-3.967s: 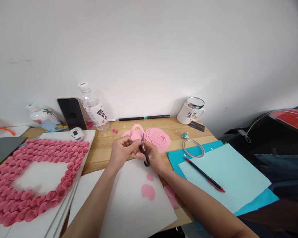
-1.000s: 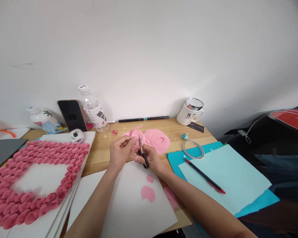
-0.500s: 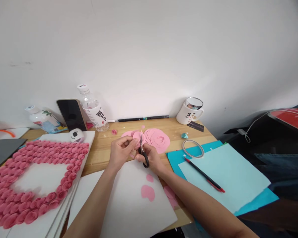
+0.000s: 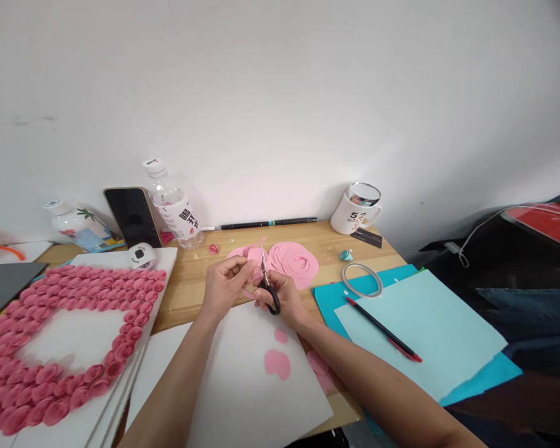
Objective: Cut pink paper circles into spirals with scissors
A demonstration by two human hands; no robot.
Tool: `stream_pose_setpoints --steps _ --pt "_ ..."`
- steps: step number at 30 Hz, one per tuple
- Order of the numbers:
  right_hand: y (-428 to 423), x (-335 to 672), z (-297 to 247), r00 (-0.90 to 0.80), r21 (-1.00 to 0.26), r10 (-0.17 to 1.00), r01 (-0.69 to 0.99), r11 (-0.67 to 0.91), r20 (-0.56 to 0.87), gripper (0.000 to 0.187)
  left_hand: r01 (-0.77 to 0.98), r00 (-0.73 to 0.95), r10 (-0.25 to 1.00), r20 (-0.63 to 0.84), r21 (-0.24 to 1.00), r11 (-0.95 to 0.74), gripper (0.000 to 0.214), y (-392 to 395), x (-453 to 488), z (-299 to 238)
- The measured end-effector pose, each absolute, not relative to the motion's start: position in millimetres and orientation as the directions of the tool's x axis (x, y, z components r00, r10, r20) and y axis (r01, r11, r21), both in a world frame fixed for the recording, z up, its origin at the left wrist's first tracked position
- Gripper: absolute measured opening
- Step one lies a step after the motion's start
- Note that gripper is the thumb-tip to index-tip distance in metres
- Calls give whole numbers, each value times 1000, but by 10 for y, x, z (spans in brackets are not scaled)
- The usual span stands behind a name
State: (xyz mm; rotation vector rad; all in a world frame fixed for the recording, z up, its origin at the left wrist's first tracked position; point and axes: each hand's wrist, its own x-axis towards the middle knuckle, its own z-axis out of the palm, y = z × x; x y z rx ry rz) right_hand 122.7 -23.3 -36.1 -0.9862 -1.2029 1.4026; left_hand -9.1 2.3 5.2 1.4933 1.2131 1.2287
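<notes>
My left hand (image 4: 224, 285) pinches a small pink paper piece (image 4: 254, 256) above the wooden desk (image 4: 191, 280). My right hand (image 4: 284, 297) grips black-handled scissors (image 4: 269, 287), blades pointing up into that pink piece. Just behind lies a pile of cut pink paper spirals (image 4: 295, 261). Both hands hover over a white sheet (image 4: 242, 386) that carries pink offcuts (image 4: 279, 363).
A white board with a ring of pink paper roses (image 4: 65, 336) lies left. At the back stand a phone (image 4: 132, 216), a water bottle (image 4: 173, 204), pens (image 4: 270, 222) and a mug (image 4: 358, 213). Right: blue paper sheets (image 4: 424, 330), a red pen (image 4: 385, 330), a tape ring (image 4: 363, 279).
The pink piece has turned in my left hand and its loose curl has shrunk as the scissors worked round it. Both hands stay in the same spot.
</notes>
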Motion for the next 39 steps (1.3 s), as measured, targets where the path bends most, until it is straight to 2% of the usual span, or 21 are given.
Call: stream_pose_setpoints --steps 6,10,13,15,18,21,26,30,36,39 --pt "-182 1267 -321 -74 -962 997 -272 8 29 27 183 33 980 195 963 -198 23 21 -81 34" --pt "-120 1319 -318 -23 -908 999 -419 13 25 27 62 -123 974 190 981 -183 23 50 -69 21" --pt "-79 1350 -356 -4 -914 999 -405 36 41 25 -76 -276 953 120 986 -147 25 90 -87 20" --pt "-54 1387 -365 40 -937 997 -342 76 66 24 -115 -315 948 41 990 -81 25 116 -107 10" --pt "-20 1476 -323 170 -960 973 -205 190 156 24 -77 -294 955 -43 997 21 24 140 -121 -27" --pt "10 1573 -240 222 -961 952 -132 242 210 24 -15 -289 956 -41 999 38 22 151 -116 -79" --pt "83 1643 -54 243 -947 950 -205 247 195 24 -5 -309 951 -27 1000 26 21 171 -128 -133" --pt "185 1674 237 168 -906 962 -333 262 217 25 -25 -351 935 -51 999 45 20 193 -151 -148" --pt "310 1856 780 194 -852 935 -390 350 296 28 -68 -363 926 -97 995 78 18 205 -159 -161" --pt "336 1974 859 233 -860 929 -363 358 288 29 -81 -348 933 -92 994 68 19 203 -150 -154"
